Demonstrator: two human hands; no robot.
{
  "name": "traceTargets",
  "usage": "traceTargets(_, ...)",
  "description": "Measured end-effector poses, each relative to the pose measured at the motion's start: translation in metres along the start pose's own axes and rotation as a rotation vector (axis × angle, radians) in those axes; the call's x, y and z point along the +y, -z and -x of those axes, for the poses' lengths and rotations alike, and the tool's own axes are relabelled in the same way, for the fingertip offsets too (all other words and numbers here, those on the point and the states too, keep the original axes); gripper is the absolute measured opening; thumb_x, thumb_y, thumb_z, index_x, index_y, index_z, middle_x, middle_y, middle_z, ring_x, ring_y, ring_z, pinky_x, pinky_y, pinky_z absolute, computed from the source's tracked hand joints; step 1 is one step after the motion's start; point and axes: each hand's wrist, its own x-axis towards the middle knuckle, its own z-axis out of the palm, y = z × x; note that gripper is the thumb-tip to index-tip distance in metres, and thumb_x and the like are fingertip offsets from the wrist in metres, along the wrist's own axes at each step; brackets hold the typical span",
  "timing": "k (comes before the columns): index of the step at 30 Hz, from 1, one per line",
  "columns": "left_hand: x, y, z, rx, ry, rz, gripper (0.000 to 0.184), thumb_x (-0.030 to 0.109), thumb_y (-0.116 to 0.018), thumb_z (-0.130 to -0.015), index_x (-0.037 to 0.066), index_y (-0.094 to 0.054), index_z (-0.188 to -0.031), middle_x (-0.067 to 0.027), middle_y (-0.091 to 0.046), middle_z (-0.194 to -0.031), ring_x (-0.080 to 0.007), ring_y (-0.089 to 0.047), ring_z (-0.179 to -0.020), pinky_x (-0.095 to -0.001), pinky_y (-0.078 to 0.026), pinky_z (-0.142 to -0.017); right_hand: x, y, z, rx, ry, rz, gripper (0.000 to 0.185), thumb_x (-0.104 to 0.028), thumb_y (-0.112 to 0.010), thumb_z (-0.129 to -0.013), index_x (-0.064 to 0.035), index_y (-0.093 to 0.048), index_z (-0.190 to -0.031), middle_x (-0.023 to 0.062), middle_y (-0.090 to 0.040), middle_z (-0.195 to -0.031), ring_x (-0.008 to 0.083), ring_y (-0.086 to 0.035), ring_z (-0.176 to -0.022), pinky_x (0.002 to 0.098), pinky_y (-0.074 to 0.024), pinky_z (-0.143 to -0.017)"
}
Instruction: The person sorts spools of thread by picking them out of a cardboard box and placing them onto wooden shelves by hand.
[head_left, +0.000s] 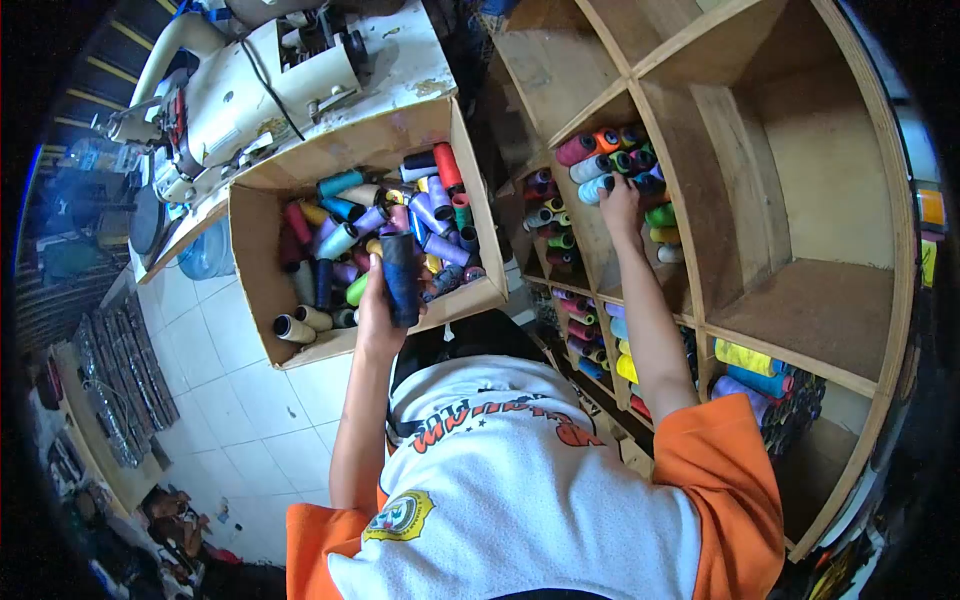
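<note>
My left hand [376,312] is wrapped round a dark navy thread spool [400,280], held upright over the near edge of a cardboard box [262,300]. Inside the box lie many loose thread spools in purple, teal, red, green and cream. My right hand [620,203] reaches into a wooden shelf compartment, its fingers closed on a light blue thread spool [592,190]. Around that spool, maroon [575,150], orange [606,140] and green spools lie stacked with their ends facing out. The fingertips of my right hand are partly hidden.
A white sewing machine [250,100] sits on a worn table [405,60] behind the box. The wooden shelf [700,200] fills the right side; lower compartments hold yellow [748,357] and other spools. White floor tiles [235,400] show at left. A person is partly visible at lower left.
</note>
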Motion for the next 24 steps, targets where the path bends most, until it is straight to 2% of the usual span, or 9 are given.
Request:
traceTargets(5,0.007,-0.012,0.006,-0.051,0.011,-0.061,0.058,0.052,-0.030,-0.095,0.003,-0.051,-0.116,-0.0082,-0.062,-0.090,-0.0181,-0.062,-0.077,-0.0268,-0.047,-0.057,-0.056,0.040,0.016,-0.005,0.064,-0.235,0.049,-0.023,-0.073,-0.075,-0.0017,-0.056,-0.115,0.0192,-0.059,-0.112,0.0331,-0.058,-0.101,0.0386,-0.0476,-0.083)
traceTargets(7,0.010,-0.020,0.008,-0.099,0.010,-0.021,0.057,0.052,-0.031,-0.096,0.003,-0.051,-0.116,-0.0078,-0.062,-0.090,-0.0178,-0.061,-0.077,-0.0270,-0.047,-0.057,-0.112,0.072,0.040,-0.441,-0.035,-0.756,0.056,-0.025,-0.073,-0.077,-0.0049,-0.052,-0.124,0.0172,-0.056,-0.121,0.0245,-0.058,-0.104,0.0362,-0.0486,-0.082)
traceTargets(9,0.013,-0.028,0.009,-0.119,0.017,-0.024,0.058,0.052,-0.031,-0.095,0.003,-0.051,-0.117,-0.0089,-0.061,-0.093,-0.0191,-0.061,-0.078,-0.0286,-0.047,-0.058,-0.140,0.068,0.073,-0.727,0.201,-1.121,0.073,-0.030,-0.074,-0.078,-0.0090,-0.038,-0.137,0.0142,-0.050,-0.129,0.0200,-0.055,-0.104,0.0363,-0.0493,-0.081)
traceTargets(13,0.022,-0.047,0.017,-0.194,0.033,0.049,0.058,0.052,-0.032,-0.095,0.003,-0.048,-0.122,-0.0081,-0.061,-0.093,-0.0165,-0.061,-0.077,-0.0275,-0.048,-0.058,-0.191,0.079,0.111,-1.236,0.287,-1.478,0.090,-0.033,-0.072,-0.079,-0.0137,-0.015,-0.146,0.0113,-0.042,-0.132,0.0197,-0.055,-0.103,0.0338,-0.0504,-0.080)
traceTargets(14,0.021,-0.043,0.015,-0.229,0.042,0.091,0.059,0.051,-0.033,-0.095,0.002,-0.047,-0.124,-0.0092,-0.060,-0.095,-0.0179,-0.060,-0.078,-0.0271,-0.048,-0.058,-0.191,0.070,0.118,-1.402,0.153,-1.604,0.078,-0.020,-0.071,-0.081,-0.0069,-0.024,-0.143,0.0126,-0.049,-0.128,0.0194,-0.057,-0.106,0.0293,-0.0506,-0.075)
traceTargets(17,0.029,-0.052,0.021,-0.237,0.071,0.285,0.061,0.052,-0.037,-0.093,0.001,-0.045,-0.125,-0.0108,-0.058,-0.092,-0.0213,-0.057,-0.075,-0.0294,-0.046,-0.053,-0.194,0.059,0.119,-1.489,0.140,-1.494,0.060,-0.018,-0.069,-0.083,-0.0052,-0.041,-0.134,0.0071,-0.059,-0.112,0.0150,-0.061,-0.087,0.0258,-0.0475,-0.064)
traceTargets(18,0.033,-0.054,0.025,-0.240,0.073,0.318,0.059,0.051,-0.039,-0.093,0.000,-0.046,-0.122,-0.0104,-0.057,-0.090,-0.0210,-0.055,-0.073,-0.0257,-0.044,-0.047,-0.196,0.069,0.120,-1.313,0.201,-1.493,0.033,-0.015,-0.067,-0.084,-0.0031,-0.060,-0.114,0.0008,-0.063,-0.085,0.0108,-0.056,-0.067,0.0246,-0.0422,-0.058)
traceTargets(21,0.040,-0.048,0.029,-0.375,0.091,0.486,0.060,0.051,-0.037,-0.094,-0.001,-0.047,-0.120,-0.0106,-0.058,-0.093,-0.0214,-0.056,-0.076,-0.0245,-0.042,-0.046,-0.188,0.070,0.113,-1.180,0.268,-1.341,0.016,-0.013,-0.061,-0.088,0.0030,-0.063,-0.090,0.0006,-0.054,-0.069,0.0091,-0.046,-0.059,0.0237,-0.0371,-0.054)
traceTargets(24,0.041,-0.042,0.029,-0.333,0.019,0.360,0.056,0.050,-0.039,-0.093,0.001,-0.045,-0.120,-0.0120,-0.058,-0.099,-0.0206,-0.060,-0.084,-0.0209,-0.043,-0.041,-0.188,0.075,0.112,-1.149,0.206,-1.313,0.017,-0.013,-0.060,-0.089,0.0031,-0.066,-0.090,0.0008,-0.055,-0.066,0.0083,-0.048,-0.061,0.0234,-0.0378,-0.054)
